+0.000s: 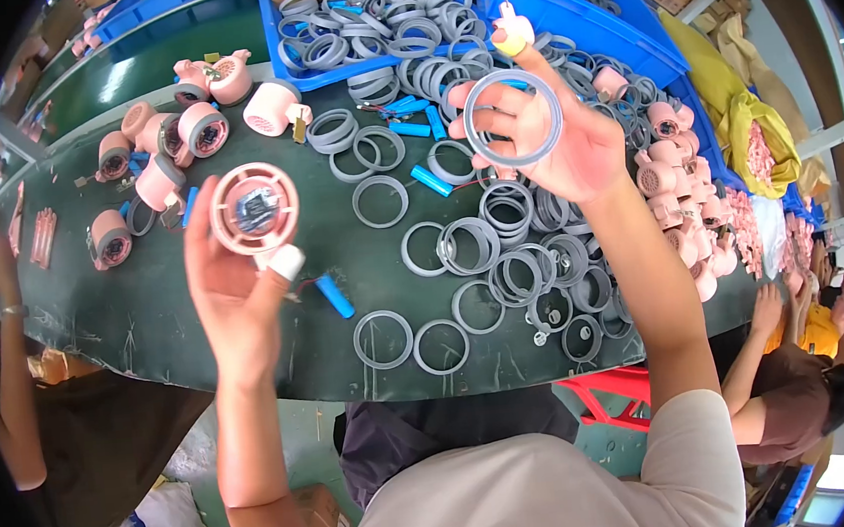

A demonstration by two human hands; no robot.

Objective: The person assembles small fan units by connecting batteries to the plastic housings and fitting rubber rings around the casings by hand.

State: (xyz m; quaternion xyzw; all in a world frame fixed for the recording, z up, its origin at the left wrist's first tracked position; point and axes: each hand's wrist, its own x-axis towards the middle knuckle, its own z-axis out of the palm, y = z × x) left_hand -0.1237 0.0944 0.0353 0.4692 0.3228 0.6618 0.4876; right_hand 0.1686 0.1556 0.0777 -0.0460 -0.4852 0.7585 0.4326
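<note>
My left hand (230, 305) is closed around a round pink fan housing (279, 238), its open face turned up with a small electronic part in the middle. A white cover is on that thumb. From the housing a blue battery (335, 297) hangs on a thin wire, just right of the hand. Raised over the ring pile, my right hand (588, 149) holds a grey ring (471, 124) against its fingers, the palm showing. Its thumb points up and wears a yellow cover. The ring and the housing are well apart.
Loose grey rings (379, 201) and blue batteries (432, 181) lie across the green table (157, 327). Blue bins (275, 50) of rings stand at the back. Pink housings (202, 130) sit at the left, more at the right. Other people (803, 371) work on both sides.
</note>
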